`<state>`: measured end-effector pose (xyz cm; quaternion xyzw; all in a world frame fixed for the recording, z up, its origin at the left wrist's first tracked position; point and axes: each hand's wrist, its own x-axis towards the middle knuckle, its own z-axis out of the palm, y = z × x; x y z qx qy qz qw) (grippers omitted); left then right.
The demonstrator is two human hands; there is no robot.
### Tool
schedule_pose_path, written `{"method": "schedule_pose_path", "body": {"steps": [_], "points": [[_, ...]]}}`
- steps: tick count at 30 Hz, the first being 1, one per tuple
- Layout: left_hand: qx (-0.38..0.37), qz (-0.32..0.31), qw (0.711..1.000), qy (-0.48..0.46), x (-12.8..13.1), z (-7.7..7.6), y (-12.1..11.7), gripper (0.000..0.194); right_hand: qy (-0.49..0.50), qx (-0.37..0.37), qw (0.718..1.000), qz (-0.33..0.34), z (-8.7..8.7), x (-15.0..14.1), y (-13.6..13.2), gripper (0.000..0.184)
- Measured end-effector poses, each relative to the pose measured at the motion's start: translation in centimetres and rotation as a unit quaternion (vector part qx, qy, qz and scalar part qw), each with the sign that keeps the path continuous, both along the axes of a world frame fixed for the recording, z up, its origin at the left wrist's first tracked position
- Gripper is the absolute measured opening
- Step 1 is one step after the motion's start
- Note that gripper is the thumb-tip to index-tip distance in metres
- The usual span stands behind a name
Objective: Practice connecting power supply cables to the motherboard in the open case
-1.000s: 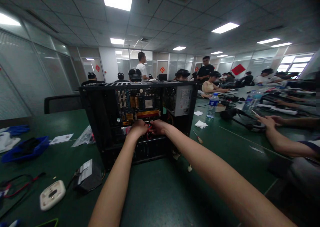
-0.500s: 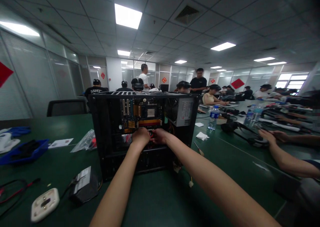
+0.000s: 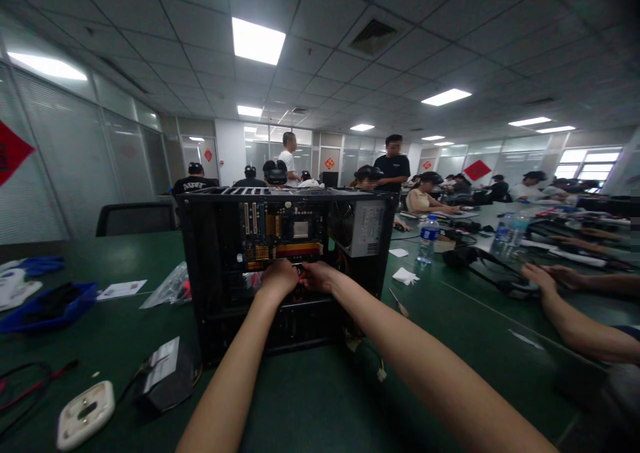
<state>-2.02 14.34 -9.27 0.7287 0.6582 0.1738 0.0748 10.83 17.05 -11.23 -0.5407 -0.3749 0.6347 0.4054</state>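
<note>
Inside one computer case (image 3: pixel 189 266), below one motherboard (image 3: pixel 286 225): left hand (image 3: pixel 281 278), right hand (image 3: pixel 321 277); cannot tell if fingers pinch anything.

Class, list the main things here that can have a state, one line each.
Computer case, side open, circuit board exposed
Left hand, in the case, grip hidden
Right hand, in the case, grip unclear
Nearest water bottle, upright
Largest ceiling light, lit
White tissue, crumpled
Blue tray, holding something dark
</note>
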Motion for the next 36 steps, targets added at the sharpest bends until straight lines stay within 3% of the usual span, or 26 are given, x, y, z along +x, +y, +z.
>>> {"method": "schedule_pose_path", "body": {"steps": [10,23,36], "points": [[0.003,-0.003,1.000,0.009,0.0,0.1,-0.1,0.041,0.008,0.002,0.999,-0.034,-0.3,-0.2,0.8,0.012],[0.034,0.018,0.998,0.059,1.0,0.1,-0.4,0.038,-0.002,0.001,1.000,-0.031,-0.3,0.0,0.9,0.015],[0.018,0.016,0.999,0.047,1.3,0.6,-0.7,0.039,-0.006,0.017,0.999,-0.033,0.3,0.0,0.1,0.009]]}}
